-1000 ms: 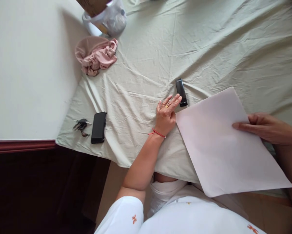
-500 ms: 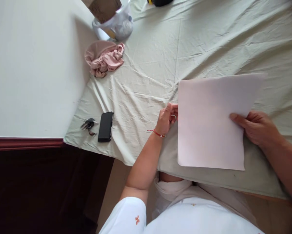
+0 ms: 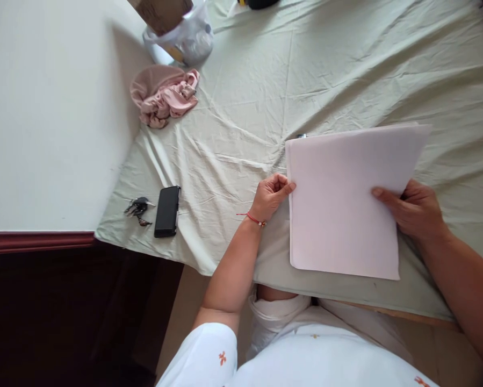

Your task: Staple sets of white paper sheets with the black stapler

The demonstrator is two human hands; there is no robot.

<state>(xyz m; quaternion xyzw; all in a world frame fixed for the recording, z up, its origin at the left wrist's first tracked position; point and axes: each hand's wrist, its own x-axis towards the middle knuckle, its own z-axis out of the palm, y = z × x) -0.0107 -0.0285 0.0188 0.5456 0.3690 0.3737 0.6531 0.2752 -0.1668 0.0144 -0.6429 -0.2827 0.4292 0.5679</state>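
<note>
Blank white sheets of paper are held above the near edge of the cloth-covered table, their edges slightly apart at the left and top. My left hand, with a red string bracelet at its wrist, pinches the left edge, thumb on top. On the right side my right hand grips the paper, its thumb lying on the face and the fingers partly hidden behind. A small shiny object peeks out past the top left edge of the paper; most of it is covered.
A black phone and a bunch of keys lie at the left. Behind them are a crumpled pink cloth and a plastic container beside a white wall. The pale green tablecloth is wrinkled.
My left thumb has come onto the paper's left edge, where the hand was beside and partly behind it. The sheets' edges now show apart, and a shiny object appears past the top edge.
</note>
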